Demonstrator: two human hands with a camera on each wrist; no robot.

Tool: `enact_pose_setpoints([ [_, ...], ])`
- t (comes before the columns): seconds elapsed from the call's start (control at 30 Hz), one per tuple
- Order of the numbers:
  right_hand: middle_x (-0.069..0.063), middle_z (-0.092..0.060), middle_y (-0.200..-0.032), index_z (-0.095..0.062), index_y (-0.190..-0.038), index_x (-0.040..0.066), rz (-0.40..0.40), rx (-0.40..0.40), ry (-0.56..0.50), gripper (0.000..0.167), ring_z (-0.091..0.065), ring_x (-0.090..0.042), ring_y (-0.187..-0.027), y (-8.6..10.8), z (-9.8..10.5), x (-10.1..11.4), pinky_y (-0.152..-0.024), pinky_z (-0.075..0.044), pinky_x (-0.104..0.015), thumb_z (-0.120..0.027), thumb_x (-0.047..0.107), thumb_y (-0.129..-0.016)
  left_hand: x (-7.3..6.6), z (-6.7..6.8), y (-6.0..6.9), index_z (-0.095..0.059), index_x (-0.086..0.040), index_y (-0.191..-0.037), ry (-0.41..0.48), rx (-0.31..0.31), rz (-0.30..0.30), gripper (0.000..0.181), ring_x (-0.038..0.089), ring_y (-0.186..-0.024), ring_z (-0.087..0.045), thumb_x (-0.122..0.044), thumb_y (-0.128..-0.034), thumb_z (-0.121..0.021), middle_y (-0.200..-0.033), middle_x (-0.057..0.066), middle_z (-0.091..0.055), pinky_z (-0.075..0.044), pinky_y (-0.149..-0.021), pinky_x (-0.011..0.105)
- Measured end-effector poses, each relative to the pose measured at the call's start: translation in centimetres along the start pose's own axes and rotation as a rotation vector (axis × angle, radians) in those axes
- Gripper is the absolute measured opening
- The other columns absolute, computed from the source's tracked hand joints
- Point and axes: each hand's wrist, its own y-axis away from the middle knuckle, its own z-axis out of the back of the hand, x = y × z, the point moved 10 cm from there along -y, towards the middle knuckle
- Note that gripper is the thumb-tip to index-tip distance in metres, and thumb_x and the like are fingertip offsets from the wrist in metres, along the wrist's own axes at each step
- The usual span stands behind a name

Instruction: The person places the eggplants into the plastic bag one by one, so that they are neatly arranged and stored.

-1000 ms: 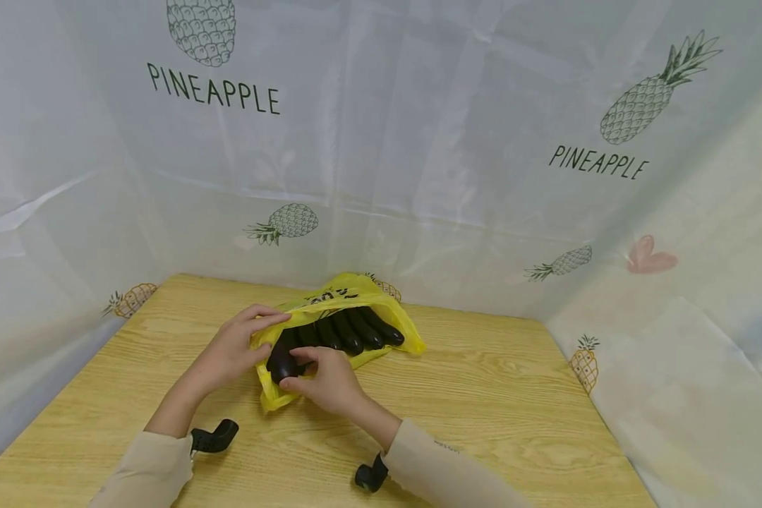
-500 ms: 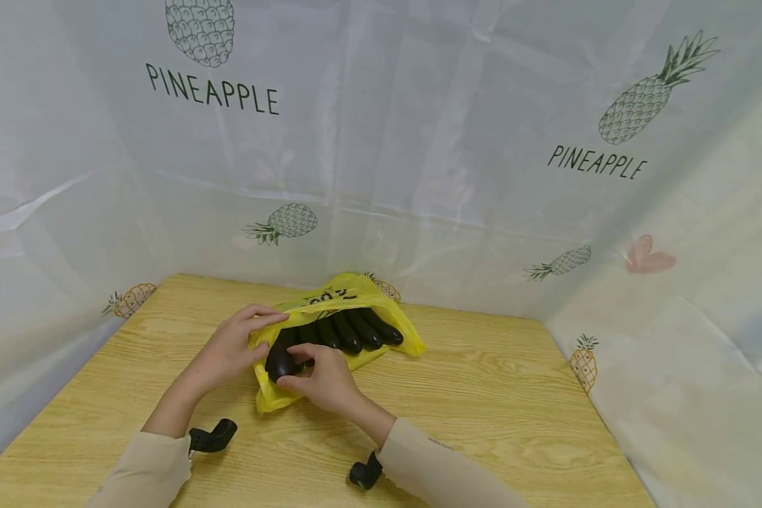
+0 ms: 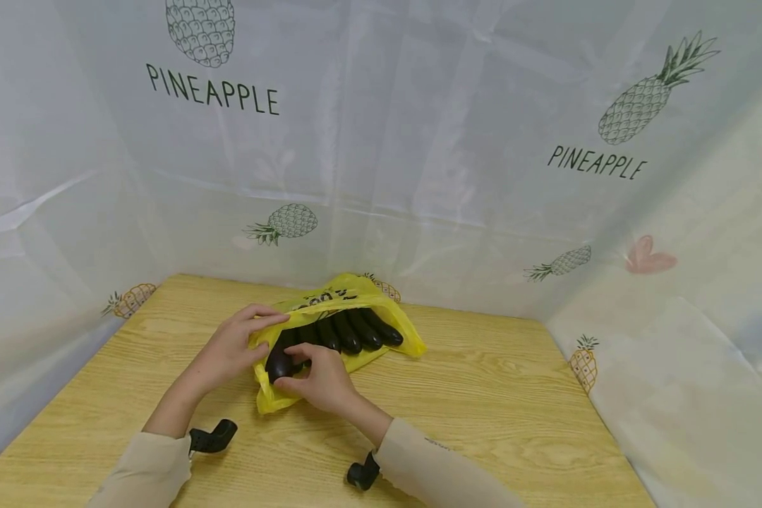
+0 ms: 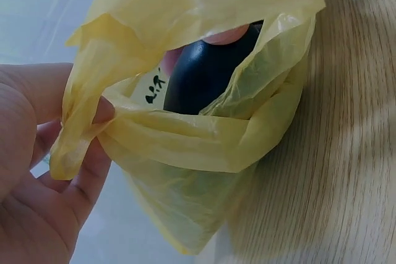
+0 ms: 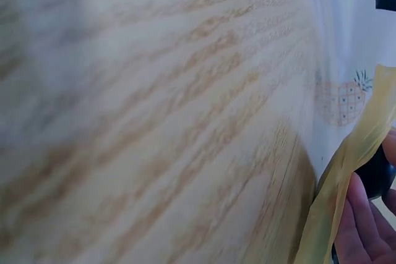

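A yellow plastic bag point(image 3: 351, 288) lies on the table with its mouth spread toward me. Inside it, several dark eggplants point(image 3: 349, 337) lie side by side. My left hand point(image 3: 227, 351) pinches the left edge of the mouth; the left wrist view shows the film point(image 4: 185, 137) bunched between thumb and fingers. At the left end of the row, my right hand point(image 3: 325, 377) reaches in and grips one eggplant point(image 3: 279, 363) by its rounded end. That eggplant point(image 4: 207, 75) is partly covered by the bag in the left wrist view. In the right wrist view, the film point(image 5: 343, 177) covers part of my right hand.
The wooden table point(image 3: 482, 395) extends on both sides of the bag. A curtain printed with pineapples point(image 3: 419, 162) hangs behind it and at the sides. Black wrist-mounted devices point(image 3: 213, 436) stick out near both cuffs.
My right hand has shifted slightly left, still gripping the eggplant. The left hand has hardly moved, and the other eggplants stay in place.
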Motion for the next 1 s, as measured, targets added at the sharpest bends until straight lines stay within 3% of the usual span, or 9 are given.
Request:
enact_pose_setpoints([
  [0.27,0.004,-0.073,-0.103,-0.075,-0.132,0.016,0.014,-0.01,0.079,0.05,-0.064,-0.004,-0.088,-0.2,-0.1,0.5,-0.072,-0.05,-0.016,-0.088,0.038,-0.089,0.2,0.0,0.0,-0.066,-0.008,-0.145,0.014,0.011,0.025,0.056,0.027,-0.106,-0.057,0.01,-0.0928,-0.071,-0.143,0.012,-0.058,-0.045,-0.07,0.029],
  [0.57,0.004,-0.071,-0.089,-0.074,-0.13,0.015,-0.052,0.028,0.091,0.051,-0.054,0.002,-0.069,-0.5,-1.0,-0.2,-0.063,-0.047,-0.017,-0.091,0.035,-0.087,0.2,-0.2,0.0,-0.067,-0.006,-0.144,0.001,0.024,0.018,0.055,0.026,-0.108,-0.058,0.01,-0.0917,-0.071,-0.144,0.013,-0.058,-0.045,-0.072,0.03],
  [0.8,0.007,-0.068,-0.085,-0.072,-0.132,0.014,-0.074,0.05,0.058,0.053,-0.055,0.001,-0.067,-0.7,-1.5,-0.9,-0.062,-0.048,-0.018,-0.091,0.034,-0.087,0.4,-0.2,0.1,-0.066,-0.007,-0.145,0.0,0.03,0.027,0.055,0.026,-0.108,-0.058,0.01,-0.0927,-0.07,-0.144,0.012,-0.057,-0.045,-0.072,0.03],
  [1.0,0.002,-0.073,-0.092,-0.072,-0.134,0.012,-0.058,0.074,0.019,0.051,-0.057,0.002,-0.073,-0.3,-1.0,-0.5,-0.066,-0.049,-0.018,-0.089,0.03,-0.089,0.5,-0.2,0.1,-0.066,-0.009,-0.145,0.005,0.028,0.036,0.056,0.021,-0.092,-0.054,0.01,-0.0929,-0.07,-0.145,0.012,-0.057,-0.044,-0.066,0.028],
])
